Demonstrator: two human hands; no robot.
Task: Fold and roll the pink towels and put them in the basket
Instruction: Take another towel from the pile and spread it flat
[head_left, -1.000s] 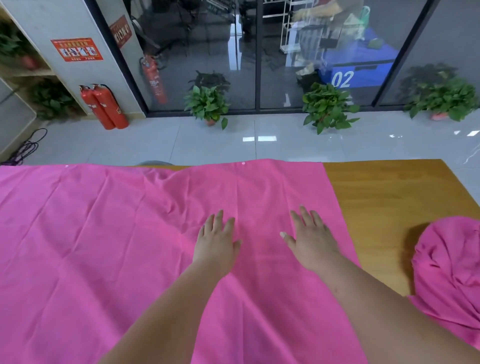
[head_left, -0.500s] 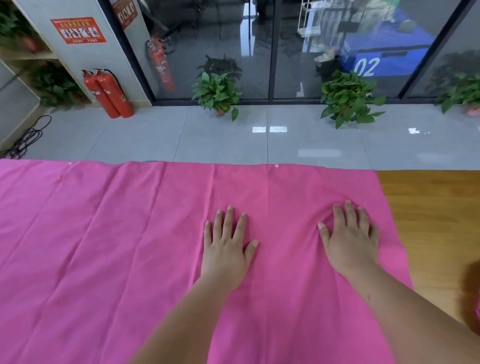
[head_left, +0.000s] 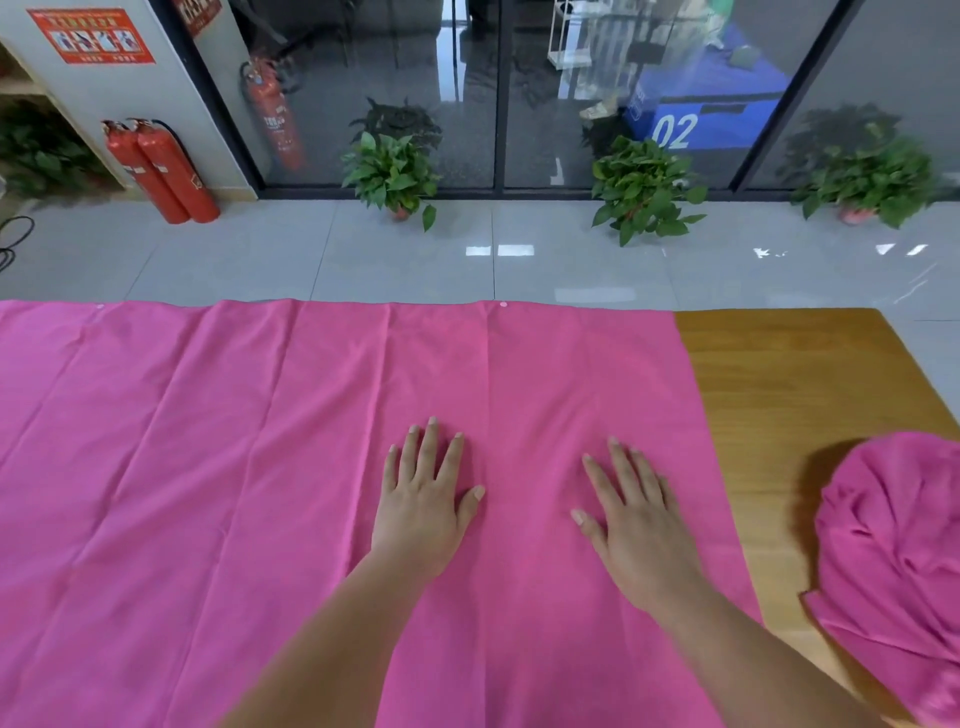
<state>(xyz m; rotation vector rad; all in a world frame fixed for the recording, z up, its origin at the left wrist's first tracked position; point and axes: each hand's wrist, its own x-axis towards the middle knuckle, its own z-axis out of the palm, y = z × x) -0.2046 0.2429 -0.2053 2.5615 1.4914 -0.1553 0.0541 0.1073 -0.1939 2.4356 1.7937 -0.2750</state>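
Here both hands — left hand (head_left: 422, 512), right hand (head_left: 636, 525) — lie flat on towel (head_left: 208, 467).

The spread towel (head_left: 260, 467) is a plain, vivid pink, as is the crumpled towel (head_left: 893, 561); the desk (head_left: 789, 395) is honey-brown with a faint wood grain; the floor (head_left: 415, 260) is pale grey tile; the fire extinguishers (head_left: 166, 176) are red (the potted plants (head_left: 392, 166) leafy green).

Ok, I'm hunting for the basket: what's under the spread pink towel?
The wooden table, visible to the right of the towel. Anything else beneath is covered; no basket is in view.
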